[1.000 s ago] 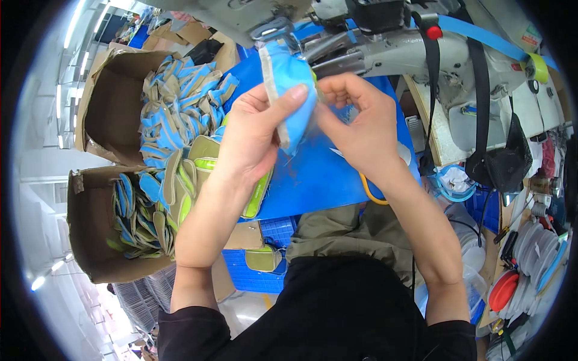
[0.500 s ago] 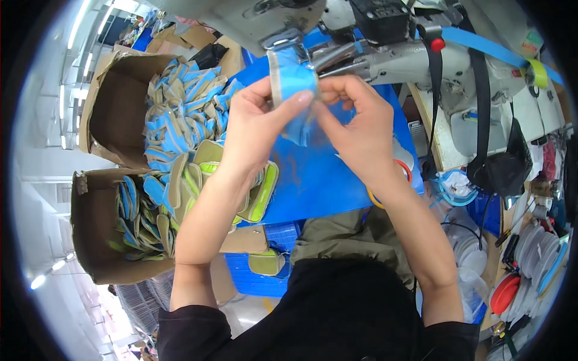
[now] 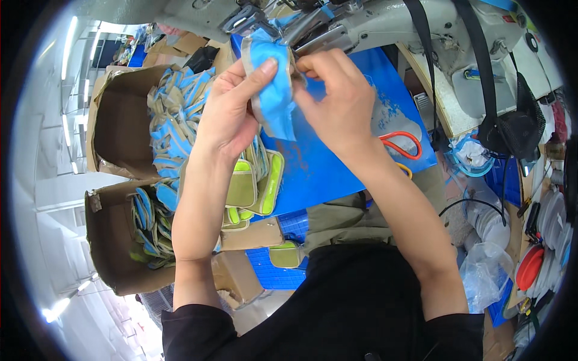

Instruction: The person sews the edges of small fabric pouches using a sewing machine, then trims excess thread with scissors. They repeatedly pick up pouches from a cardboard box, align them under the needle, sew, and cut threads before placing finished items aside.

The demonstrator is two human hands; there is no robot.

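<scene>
A blue fabric piece with beige edging hangs just below the metal parts of a sewing machine. My left hand grips its left side, thumb lying across the blue face and fingers behind. At the right edge of the piece, my right hand has its fingers curled in a pinch; the fingertips are partly hidden by the edging. The fabric bends toward the right hand, its lower end loose. Beneath both hands spreads a blue work surface.
Left of my arm, two cardboard boxes lie beside heaped blue-and-beige pieces and green-edged pieces. Red-handled scissors rest near my right forearm. Black straps hang at the right, above a plastic bag.
The view has shifted, and the machine sits higher in it. Both hands, with the fabric piece, have moved left. The piece is now turned and bent, and more of the scissors shows.
</scene>
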